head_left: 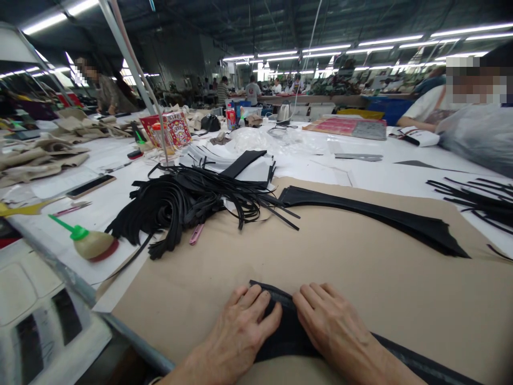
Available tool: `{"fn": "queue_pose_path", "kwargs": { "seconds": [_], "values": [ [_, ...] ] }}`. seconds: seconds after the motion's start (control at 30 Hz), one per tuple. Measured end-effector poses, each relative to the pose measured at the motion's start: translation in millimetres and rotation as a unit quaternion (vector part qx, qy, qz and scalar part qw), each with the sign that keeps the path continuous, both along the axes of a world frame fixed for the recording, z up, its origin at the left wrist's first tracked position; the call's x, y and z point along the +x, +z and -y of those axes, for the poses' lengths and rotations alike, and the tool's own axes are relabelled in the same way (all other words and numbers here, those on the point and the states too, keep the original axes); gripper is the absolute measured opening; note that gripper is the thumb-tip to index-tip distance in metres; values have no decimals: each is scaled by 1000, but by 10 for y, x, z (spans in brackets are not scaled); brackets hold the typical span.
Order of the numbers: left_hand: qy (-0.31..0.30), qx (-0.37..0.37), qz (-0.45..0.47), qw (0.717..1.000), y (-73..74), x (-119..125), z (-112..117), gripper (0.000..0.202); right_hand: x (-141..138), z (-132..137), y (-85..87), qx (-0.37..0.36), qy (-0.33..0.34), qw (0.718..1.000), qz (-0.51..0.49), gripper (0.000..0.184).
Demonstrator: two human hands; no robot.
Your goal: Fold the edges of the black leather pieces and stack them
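My left hand (236,334) and my right hand (334,331) lie side by side, palms down, on a black leather strip (282,329) at the near edge of a brown paper sheet (340,256). The fingers of both hands are stretched flat and press on the strip's far end. The strip runs under my right forearm toward the lower right. Neither hand grips anything.
A tangled heap of black straps (184,203) lies ahead left, a long black piece (372,214) ahead right, more strips (476,198) far right. A green-capped glue bottle (90,240), a phone (90,186), pink clips and stacked paper sit on the white table. Other people work nearby.
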State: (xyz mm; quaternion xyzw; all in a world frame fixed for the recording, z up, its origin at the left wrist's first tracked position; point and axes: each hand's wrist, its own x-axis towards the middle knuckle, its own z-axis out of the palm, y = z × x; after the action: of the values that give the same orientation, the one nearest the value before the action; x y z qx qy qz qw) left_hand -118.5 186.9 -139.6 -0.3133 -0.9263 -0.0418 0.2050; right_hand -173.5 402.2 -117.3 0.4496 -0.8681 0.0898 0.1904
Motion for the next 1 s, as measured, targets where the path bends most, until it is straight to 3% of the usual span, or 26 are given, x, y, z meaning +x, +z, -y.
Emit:
{"fn": "queue_pose_path", "kwargs": {
  "seconds": [0.47,0.67,1.0],
  "values": [
    [6,1,18,1000,14,14,-11,32,64,-30,-58,-14,22,1000,16,27],
    [20,48,-1,999,-17,11,-44,34,74,-58,-104,-7,26,999,29,29],
    [44,29,72,996,57,24,-65,42,113,-103,-90,-3,35,999,33,31]
  ]
}}
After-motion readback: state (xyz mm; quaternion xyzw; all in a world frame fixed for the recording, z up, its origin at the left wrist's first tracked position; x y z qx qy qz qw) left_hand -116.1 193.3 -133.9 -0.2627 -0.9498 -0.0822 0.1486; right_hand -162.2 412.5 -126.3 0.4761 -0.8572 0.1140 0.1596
